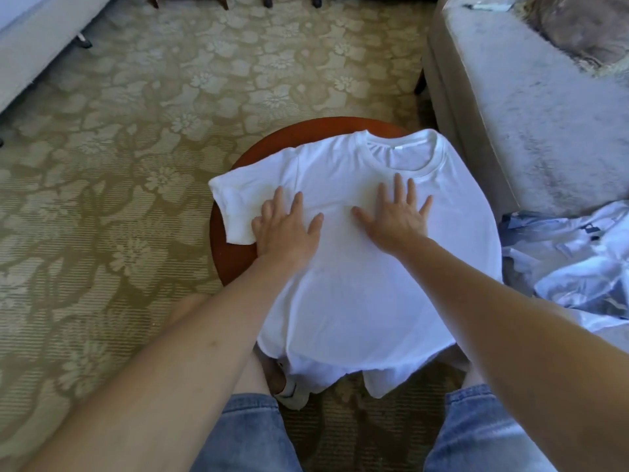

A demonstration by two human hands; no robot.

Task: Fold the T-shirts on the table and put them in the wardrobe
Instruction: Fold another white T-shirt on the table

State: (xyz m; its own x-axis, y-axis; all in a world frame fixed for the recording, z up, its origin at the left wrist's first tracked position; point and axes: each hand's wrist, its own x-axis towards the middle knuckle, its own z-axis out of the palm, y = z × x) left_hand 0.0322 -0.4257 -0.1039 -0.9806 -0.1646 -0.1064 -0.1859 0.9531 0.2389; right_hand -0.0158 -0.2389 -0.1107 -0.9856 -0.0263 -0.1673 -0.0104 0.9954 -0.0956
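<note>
A white T-shirt (367, 294) lies spread face up over a small round reddish-brown table (235, 257), collar at the far side and hem hanging over the near edge. Its left sleeve (235, 206) lies flat on the table; the right side drapes off the table's edge. My left hand (286, 229) presses flat on the chest near the left sleeve, fingers straight and spread. My right hand (396, 216) presses flat just below the collar, fingers spread too. Neither hand holds any cloth.
A pile of light blue and white clothes (578, 264) lies at the right beside the table. A grey sofa (531, 97) stands at the right rear, another pale piece of furniture (34, 39) at the far left. Patterned carpet (119, 165) covers the floor. My knees in denim shorts (252, 434) are below.
</note>
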